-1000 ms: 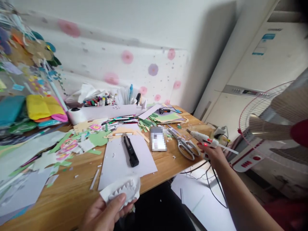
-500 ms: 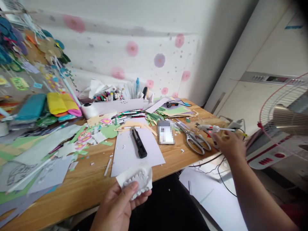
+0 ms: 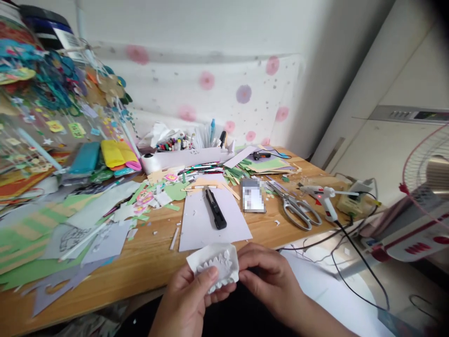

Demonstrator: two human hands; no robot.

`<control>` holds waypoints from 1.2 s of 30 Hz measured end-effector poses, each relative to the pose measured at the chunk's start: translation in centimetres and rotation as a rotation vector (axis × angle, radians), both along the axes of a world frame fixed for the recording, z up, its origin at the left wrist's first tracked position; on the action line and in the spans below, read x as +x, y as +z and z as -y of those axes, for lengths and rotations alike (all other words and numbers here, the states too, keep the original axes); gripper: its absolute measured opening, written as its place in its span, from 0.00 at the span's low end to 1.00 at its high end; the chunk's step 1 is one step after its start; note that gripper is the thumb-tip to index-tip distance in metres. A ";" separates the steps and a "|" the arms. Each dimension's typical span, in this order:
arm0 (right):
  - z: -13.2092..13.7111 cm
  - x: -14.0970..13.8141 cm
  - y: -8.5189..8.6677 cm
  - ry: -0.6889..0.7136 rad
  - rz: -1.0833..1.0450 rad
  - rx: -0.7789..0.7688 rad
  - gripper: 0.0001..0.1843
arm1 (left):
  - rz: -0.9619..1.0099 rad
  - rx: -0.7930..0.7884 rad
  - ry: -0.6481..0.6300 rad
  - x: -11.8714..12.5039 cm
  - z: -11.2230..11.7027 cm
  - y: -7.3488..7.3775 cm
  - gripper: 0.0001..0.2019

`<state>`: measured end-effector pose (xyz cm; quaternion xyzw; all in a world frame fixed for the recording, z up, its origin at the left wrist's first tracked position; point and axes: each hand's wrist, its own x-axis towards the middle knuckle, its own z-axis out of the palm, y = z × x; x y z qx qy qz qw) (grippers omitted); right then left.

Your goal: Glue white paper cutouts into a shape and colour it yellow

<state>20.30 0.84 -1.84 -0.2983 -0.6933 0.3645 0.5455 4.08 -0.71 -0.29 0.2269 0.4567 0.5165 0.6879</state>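
White plastic glue gun: now resting unheld beside the silver metal scissors; a second ago the right hand was holding it.
Right hand: now meeting the paper's right edge, thumb and fingers close together; can't tell if pinching.
White jagged-toothed paper piece: staying clamped in left hand, thumb on top.
Upshot: both hands probably working the paper.

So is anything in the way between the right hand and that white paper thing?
Nothing that I can see. The right hand is at the right edge of the white paper piece, touching or nearly so. The left hand holds it from the other side.
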 end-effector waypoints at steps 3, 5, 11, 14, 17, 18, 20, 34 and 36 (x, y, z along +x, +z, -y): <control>0.0 -0.3 -0.1 -0.021 0.018 0.013 0.07 | -0.015 -0.001 0.014 -0.4 -0.1 0.0 0.11; 0.0 -0.4 -0.1 -0.002 0.058 0.032 0.09 | -0.032 0.016 0.025 -0.6 -0.1 0.0 0.11; -0.2 -0.3 0.6 0.053 0.163 0.134 0.13 | -0.083 0.044 -0.006 -0.9 0.1 0.3 0.11; -0.2 -0.2 1.0 0.048 0.218 0.170 0.14 | -0.107 0.060 0.028 -0.9 0.2 0.4 0.11; -0.1 -0.2 0.9 0.015 0.279 0.197 0.13 | -0.154 0.092 0.019 -1.0 0.2 0.4 0.12; -0.1 -0.3 0.8 0.008 0.297 0.206 0.13 | -0.177 0.106 0.014 -1.0 0.2 0.3 0.12; 0.0 -0.3 0.7 -0.001 0.320 0.226 0.12 | -0.239 0.124 0.014 -1.1 0.2 0.1 0.11; 0.7 -1.2 1.7 -0.101 0.662 0.445 0.09 | -0.430 0.183 0.041 -1.5 0.2 -0.4 0.10; 0.9 -1.5 1.8 -0.101 0.732 0.496 0.09 | -0.421 0.176 0.044 -1.4 0.2 -0.2 0.09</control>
